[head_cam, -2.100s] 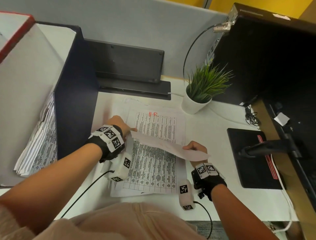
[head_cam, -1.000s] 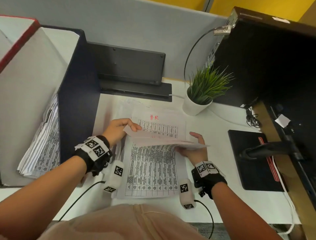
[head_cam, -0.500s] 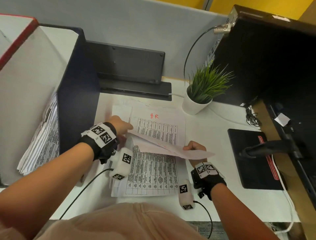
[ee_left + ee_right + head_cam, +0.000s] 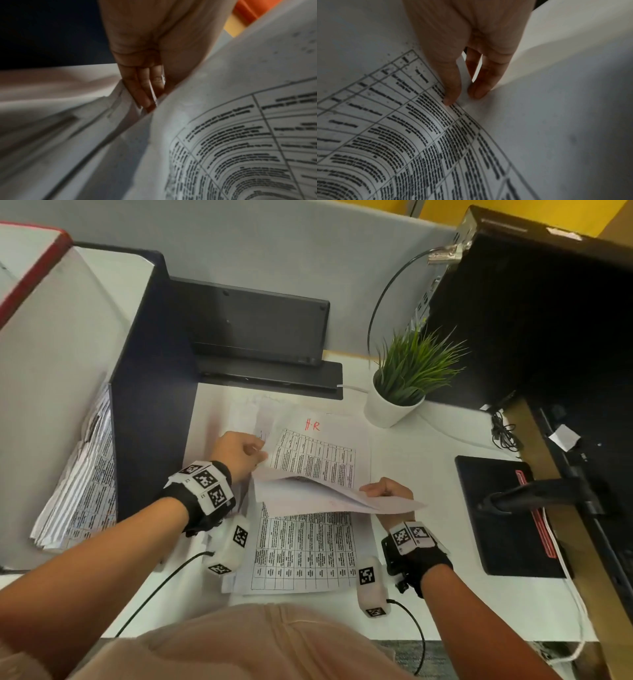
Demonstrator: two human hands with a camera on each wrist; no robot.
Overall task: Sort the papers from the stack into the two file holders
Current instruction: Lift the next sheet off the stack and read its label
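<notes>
A stack of printed table sheets (image 4: pixel 303 546) lies mid-desk, the top page marked "HR" in red. Both hands hold a few lifted sheets (image 4: pixel 318 498) tilted above the stack. My left hand (image 4: pixel 257 453) pinches their left edge; the left wrist view shows its fingers (image 4: pixel 145 88) tucked among page edges beside a printed sheet (image 4: pixel 240 148). My right hand (image 4: pixel 373 491) pinches the right edge, with thumb and finger (image 4: pixel 453 86) closed on a sheet (image 4: pixel 419 135). A dark blue file holder (image 4: pixel 150 392) stands at left with filed papers (image 4: pixel 82 481) beside it. A red-edged holder (image 4: pixel 30 272) is farther left.
A potted plant (image 4: pixel 404 385) stands behind the stack to the right. A black device (image 4: pixel 253 330) leans on the partition. A black pad (image 4: pixel 507 515) and a dark case (image 4: pixel 534 320) fill the right side. Wrist cables (image 4: pixel 164 587) trail to the front edge.
A second ago the lifted sheets were raised nearly flat with my right hand under them. They now tilt down to the right again, and my right hand pinches the right edge.
</notes>
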